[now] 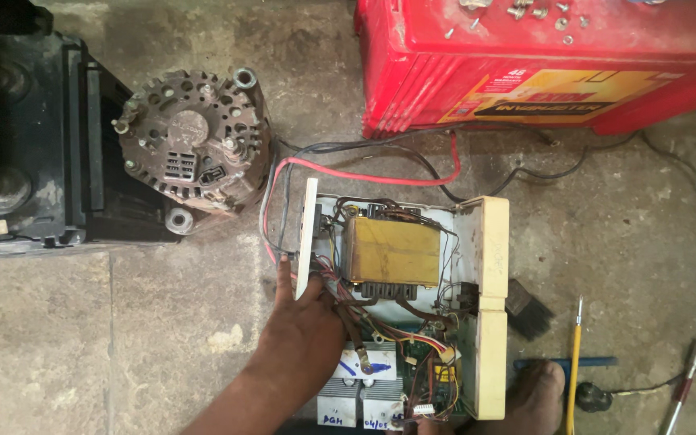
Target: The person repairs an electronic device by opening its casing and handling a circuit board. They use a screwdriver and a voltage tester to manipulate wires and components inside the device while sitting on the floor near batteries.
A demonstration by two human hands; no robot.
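1. One hand [304, 326] shows, reaching up from the bottom edge of the floor [106, 338]; we take it for our left hand, though only the forearm's angle suggests it. Its fingers are spread apart, the index laid along the outside of the white side panel [308, 234], the thumb reaching toward the wiring. It presses rather than clamps. Our right hand is out of sight.
2. We see the opened power unit [400, 298] lying on the floor, just below the red battery [541, 72] and right of the alternator [191, 145].
3. We judge it heavy for its size: the yellow-wrapped transformer [390, 251] fills the middle. The cream casing wall [489, 306] looks stiff plastic, likely brittle at the corners.
4. We would take hold by the two outer walls, never by the circuit board [424, 379] or the loose wires, which seem fragile and easy to snag.
5. Red and black cables [364, 173] run from the unit toward the battery and tether it.
6. A brush [529, 310], a yellow screwdriver [574, 362] and a bare foot [535, 395] crowd its right side; a black case [26, 137] lies at the floor's left edge.
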